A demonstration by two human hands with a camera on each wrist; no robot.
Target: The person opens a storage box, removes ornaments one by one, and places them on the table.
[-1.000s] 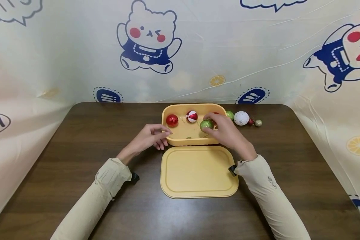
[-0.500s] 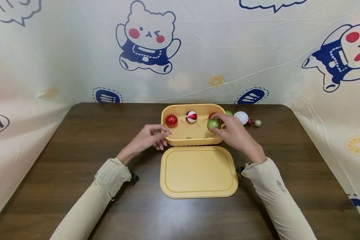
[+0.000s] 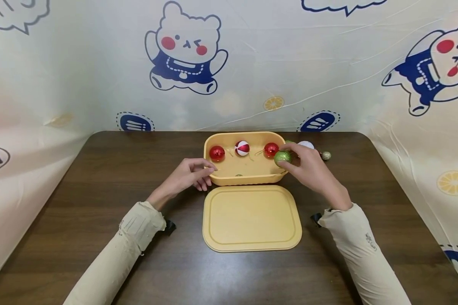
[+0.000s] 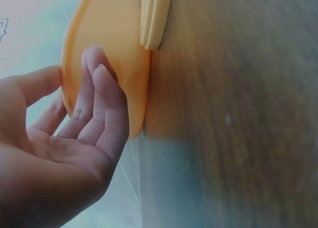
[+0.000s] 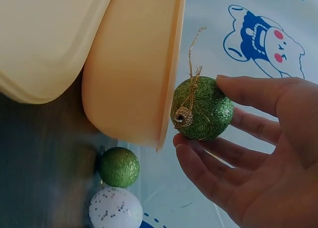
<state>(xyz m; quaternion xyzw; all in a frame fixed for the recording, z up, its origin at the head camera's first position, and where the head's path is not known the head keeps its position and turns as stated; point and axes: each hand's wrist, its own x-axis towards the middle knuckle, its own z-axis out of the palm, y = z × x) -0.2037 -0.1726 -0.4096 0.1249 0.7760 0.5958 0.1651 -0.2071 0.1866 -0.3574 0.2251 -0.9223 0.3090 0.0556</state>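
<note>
My right hand (image 3: 314,168) holds a green glitter Christmas ball (image 3: 282,157) between thumb and fingers, above the right end of a yellow box (image 3: 248,180). In the right wrist view, the gold cord (image 5: 193,84) and cap of this green ball face the camera, close to the box rim. With thumb and forefinger, my left hand (image 3: 187,174) pinches the box's left rim; its other fingers bend along the outer wall in the left wrist view. Inside the box lie a shiny red ball (image 3: 217,153), a red-and-white striped ball (image 3: 242,148) and another red ball (image 3: 271,150).
The yellow lid (image 3: 252,218) lies flat in front of the box. Right of the box, a second green ball (image 5: 119,167), a speckled white ball (image 5: 116,208) and a small gold ball (image 3: 326,156) rest on the dark wooden table (image 3: 168,271). A printed cloth (image 3: 252,63) hangs behind.
My right hand has carried the green ball rightward, from over the inside of the box to its right rim, uncovering the red ball there. The left hand stays at the left rim.
</note>
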